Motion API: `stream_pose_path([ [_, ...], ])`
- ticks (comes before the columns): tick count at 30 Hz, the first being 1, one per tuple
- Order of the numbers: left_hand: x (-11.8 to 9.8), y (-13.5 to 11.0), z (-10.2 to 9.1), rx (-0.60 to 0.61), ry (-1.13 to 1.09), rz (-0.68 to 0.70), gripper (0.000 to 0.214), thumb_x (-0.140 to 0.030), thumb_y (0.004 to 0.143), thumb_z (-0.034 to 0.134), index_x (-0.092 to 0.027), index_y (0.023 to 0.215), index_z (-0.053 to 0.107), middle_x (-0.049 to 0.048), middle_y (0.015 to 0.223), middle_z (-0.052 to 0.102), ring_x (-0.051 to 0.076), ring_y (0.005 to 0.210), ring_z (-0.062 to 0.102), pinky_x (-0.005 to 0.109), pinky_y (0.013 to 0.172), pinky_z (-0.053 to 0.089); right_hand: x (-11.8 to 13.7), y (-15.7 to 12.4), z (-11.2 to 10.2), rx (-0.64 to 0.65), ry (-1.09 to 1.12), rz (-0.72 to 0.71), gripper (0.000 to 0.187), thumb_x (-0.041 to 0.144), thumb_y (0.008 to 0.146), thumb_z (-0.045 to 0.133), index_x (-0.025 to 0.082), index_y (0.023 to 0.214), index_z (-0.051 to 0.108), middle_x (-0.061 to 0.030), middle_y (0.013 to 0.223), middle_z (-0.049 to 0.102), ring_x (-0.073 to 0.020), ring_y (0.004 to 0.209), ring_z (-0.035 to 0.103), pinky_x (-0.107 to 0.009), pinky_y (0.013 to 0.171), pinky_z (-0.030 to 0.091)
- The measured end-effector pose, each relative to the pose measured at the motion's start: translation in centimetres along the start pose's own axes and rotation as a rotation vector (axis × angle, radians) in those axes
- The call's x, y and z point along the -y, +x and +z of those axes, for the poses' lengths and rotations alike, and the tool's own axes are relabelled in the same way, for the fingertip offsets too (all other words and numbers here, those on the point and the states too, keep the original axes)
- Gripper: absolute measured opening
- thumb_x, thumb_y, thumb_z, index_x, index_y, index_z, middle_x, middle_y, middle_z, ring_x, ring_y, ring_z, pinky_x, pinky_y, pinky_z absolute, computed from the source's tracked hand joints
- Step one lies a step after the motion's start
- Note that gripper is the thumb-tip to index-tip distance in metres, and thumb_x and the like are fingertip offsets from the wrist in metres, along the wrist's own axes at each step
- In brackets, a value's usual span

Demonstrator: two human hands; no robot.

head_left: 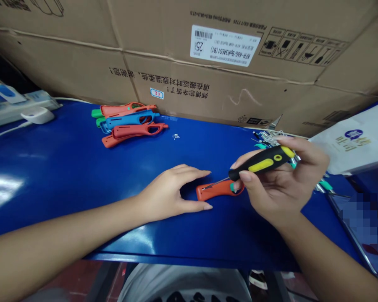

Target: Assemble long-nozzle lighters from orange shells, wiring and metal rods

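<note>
My right hand [279,184] grips a black and yellow screwdriver [261,162], whose thin metal tip rests on an orange plastic handle part [216,191] lying on the blue table [66,167]. My left hand [173,191] lies on the table just left of that orange part, fingers stretched and spread, thumb and forefinger bracketing its left end, holding nothing. A green piece shows at the part's right end under my right fingers.
Three finished handles, two orange and one blue with green ends [129,123], lie at the back left. Cardboard boxes [208,63] wall off the rear. Small parts [267,136] and a white bag [355,142] sit at right; a white power strip [19,107] far left.
</note>
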State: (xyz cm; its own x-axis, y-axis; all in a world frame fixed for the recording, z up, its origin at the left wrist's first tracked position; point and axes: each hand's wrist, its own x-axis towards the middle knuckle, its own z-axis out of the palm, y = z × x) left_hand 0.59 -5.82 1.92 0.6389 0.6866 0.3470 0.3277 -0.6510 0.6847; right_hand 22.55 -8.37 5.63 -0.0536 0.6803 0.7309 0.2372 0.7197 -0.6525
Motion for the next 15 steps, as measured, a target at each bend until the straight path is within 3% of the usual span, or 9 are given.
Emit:
stream_pose_path([
  [2,0.2,-0.1,0.1,0.050,0.012,0.013,0.070,-0.044,0.077,0.085,-0.017,0.137,0.060,0.0107,0.123,0.072,0.025,0.111,0.067,0.040,0.098,0.053,0.0,0.1,-0.1,-0.002,-0.008,0.001,0.058,0.011,0.083,0.075,0.039,0.127,0.051,-0.0076,0.131,0.059,-0.0164,0.072,0.072,-0.028,0.045,0.060],
  [8,0.5,-0.4,0.5,0.112,0.025,0.067,0.050,-0.023,0.086,0.073,-0.017,0.134,0.062,0.0093,0.119,0.073,0.023,0.108,0.067,0.040,0.097,0.050,0.0,-0.3,-0.1,0.035,0.038,0.033,0.059,0.013,0.083,0.076,0.038,0.132,0.053,-0.0048,0.113,0.067,-0.0193,0.074,0.073,-0.031,0.049,0.062],
  [15,0.7,-0.5,0.7,0.112,0.005,0.065,0.043,-0.024,0.088,0.072,-0.019,0.130,0.064,0.0076,0.117,0.074,0.023,0.106,0.066,0.041,0.096,0.049,-0.3,-0.9,0.2,0.056,-0.003,-0.020,0.067,0.013,0.081,0.078,0.043,0.135,0.053,-0.0053,0.134,0.061,-0.0191,0.076,0.073,-0.030,0.044,0.061],
])
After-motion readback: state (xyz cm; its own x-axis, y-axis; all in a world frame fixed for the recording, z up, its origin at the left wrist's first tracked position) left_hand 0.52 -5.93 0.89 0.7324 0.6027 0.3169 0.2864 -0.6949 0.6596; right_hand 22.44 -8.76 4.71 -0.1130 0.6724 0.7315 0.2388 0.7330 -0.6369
